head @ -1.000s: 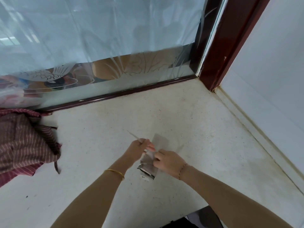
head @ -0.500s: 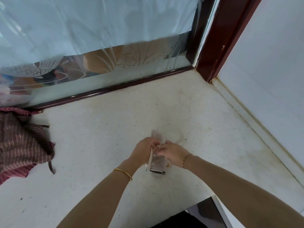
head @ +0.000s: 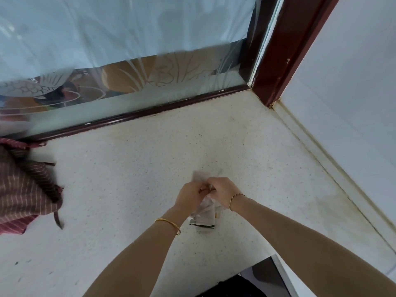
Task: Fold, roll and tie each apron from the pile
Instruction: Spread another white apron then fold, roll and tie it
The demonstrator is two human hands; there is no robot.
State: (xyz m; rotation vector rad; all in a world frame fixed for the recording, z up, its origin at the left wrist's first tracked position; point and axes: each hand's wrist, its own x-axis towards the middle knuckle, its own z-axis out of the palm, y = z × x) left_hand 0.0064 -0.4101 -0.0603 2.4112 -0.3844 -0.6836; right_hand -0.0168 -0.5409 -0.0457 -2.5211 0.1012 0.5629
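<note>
A small folded translucent plastic bundle, apparently a thin apron, hangs over the counter at centre. My left hand and my right hand meet above it, fingers curled, each pinching the bundle's top part or a thin strip of it. A flap of the same plastic sticks up behind my knuckles. What my fingertips do between the hands is hidden.
A heap of maroon striped cloth with a dangling strap lies at the left edge. Frosted glass in a dark red frame closes the back; a white wall runs along the right. The counter's front edge is near my right forearm.
My hands have drawn closer together over the bundle, which now hangs more upright. The thin strip that stuck out to the left is no longer visible.
</note>
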